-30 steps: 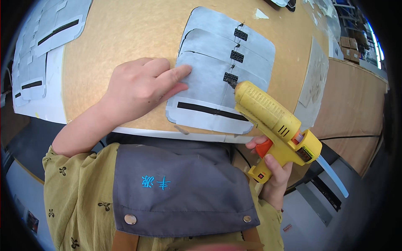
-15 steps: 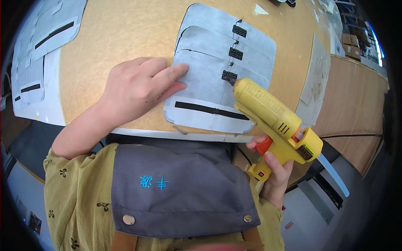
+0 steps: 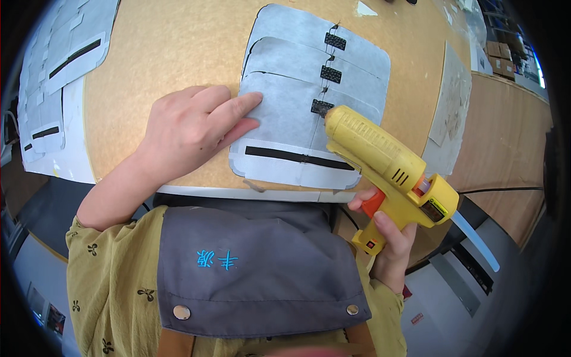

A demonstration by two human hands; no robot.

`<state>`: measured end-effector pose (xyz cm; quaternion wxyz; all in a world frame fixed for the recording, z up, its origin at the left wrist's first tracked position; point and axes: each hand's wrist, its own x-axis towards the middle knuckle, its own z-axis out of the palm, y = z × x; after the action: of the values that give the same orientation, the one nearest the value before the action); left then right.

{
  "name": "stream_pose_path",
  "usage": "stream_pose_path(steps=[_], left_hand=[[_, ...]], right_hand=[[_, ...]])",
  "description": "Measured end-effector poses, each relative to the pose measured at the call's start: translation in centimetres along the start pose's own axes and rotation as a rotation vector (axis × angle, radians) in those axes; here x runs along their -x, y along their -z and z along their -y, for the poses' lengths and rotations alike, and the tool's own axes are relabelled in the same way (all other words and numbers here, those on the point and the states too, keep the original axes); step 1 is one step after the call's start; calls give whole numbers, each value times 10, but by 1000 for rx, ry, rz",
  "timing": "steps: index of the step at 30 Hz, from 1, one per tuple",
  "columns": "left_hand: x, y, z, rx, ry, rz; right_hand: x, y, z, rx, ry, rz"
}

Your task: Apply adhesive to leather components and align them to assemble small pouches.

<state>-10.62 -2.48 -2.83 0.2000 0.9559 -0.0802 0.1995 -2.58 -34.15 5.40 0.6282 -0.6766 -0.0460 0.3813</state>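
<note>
My right hand point(image 3: 392, 238) grips a yellow hot glue gun point(image 3: 380, 157) by its handle, a finger on the orange trigger. A translucent glue stick point(image 3: 476, 241) sticks out of its back end. The gun's nozzle is at the lowest of three small black textured patches point(image 3: 322, 107) on a light grey fabric panel point(image 3: 282, 110); the gun hides part of the panel's right side. My left hand point(image 3: 193, 125) pinches the panel's left edge between thumb and index finger, the other fingers curled. Overlapping layers make up the panel, with a black strip point(image 3: 297, 158) across its near end.
The panel lies on a tan work table point(image 3: 148, 53). More grey panels point(image 3: 74, 50) with black strips lie at the left. A stained board point(image 3: 446, 113) stands along the right edge of the table, near a wooden surface point(image 3: 499, 154). Cardboard boxes point(image 3: 498, 56) sit far right.
The gun's nozzle has shifted slightly left and up over the lowest black patch. In view, the panel sits slightly further left; both hands keep their hold.
</note>
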Motion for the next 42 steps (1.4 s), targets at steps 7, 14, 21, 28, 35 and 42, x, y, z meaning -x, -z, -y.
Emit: stream_pose_path(steps=[7, 14, 21, 28, 35, 42], left_hand=[[-3, 0, -1, 10, 1, -1], [-3, 2, -3, 5, 10, 17], [-3, 2, -2, 12, 8, 27], [-7, 5, -5, -27, 32, 54], [-7, 5, -5, -31, 28, 57], [-6, 5, -5, -32, 30, 57]], right_hand=[[2, 8, -2, -40, 11, -26], [-2, 6, -1, -20, -24, -22], [3, 16, -8, -105, 0, -66], [4, 19, -10, -106, 30, -49], [4, 9, -9, -7, -18, -199], [3, 3, -6, 4, -19, -204]])
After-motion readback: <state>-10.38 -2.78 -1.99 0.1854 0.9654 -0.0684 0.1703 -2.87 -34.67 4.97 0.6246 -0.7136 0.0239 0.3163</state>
